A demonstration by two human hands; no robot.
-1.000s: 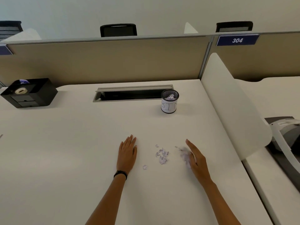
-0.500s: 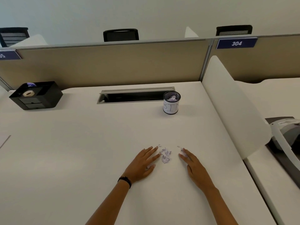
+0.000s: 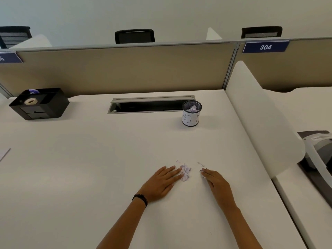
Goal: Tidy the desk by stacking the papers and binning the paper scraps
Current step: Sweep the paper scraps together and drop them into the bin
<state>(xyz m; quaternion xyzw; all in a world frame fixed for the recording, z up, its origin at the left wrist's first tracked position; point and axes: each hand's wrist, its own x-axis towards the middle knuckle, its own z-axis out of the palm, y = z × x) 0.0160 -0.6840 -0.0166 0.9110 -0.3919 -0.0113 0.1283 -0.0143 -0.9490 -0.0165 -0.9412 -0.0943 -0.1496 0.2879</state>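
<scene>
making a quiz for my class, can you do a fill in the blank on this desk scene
1. The left hand and right hand rest on the desk with a pile of paper ____ between them.
2. The mesh cup farther back has ____ written on it.
3. The blue sign on the partition reads ____.
Missing words: scraps, BIN, 304.

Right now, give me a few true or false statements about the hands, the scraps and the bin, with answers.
1. Both the left hand and the right hand lie flat on the desk, gripping nothing. True.
2. The paper scraps lie between the hands. True.
3. The bin is empty. False: scraps already sit inside it.
4. The bin stands left of the black organizer. False: it stands to its right.
</scene>
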